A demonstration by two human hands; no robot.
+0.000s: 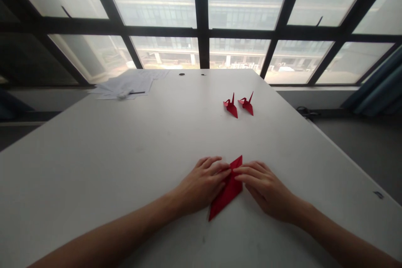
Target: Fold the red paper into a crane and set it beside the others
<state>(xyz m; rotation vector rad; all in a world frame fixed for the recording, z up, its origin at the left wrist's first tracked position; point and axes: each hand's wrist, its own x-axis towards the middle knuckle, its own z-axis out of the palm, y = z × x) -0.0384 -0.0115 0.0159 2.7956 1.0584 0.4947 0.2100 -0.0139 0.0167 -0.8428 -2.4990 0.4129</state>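
A folded piece of red paper (226, 194), long and pointed at both ends, lies flat on the white table (125, 155). My left hand (202, 184) rests on its left edge with the fingers stretched flat, pressing it down. My right hand (266, 188) lies on its right edge, fingers extended and flat, fingertips meeting the left hand's near the paper's upper point. Two finished red paper cranes (231, 106) (246, 104) stand side by side farther back on the table.
A loose stack of white sheets with a pen (125, 86) sits at the table's far left corner. Large dark-framed windows (201, 29) rise behind the table. The table's right edge drops to a grey floor (361, 142).
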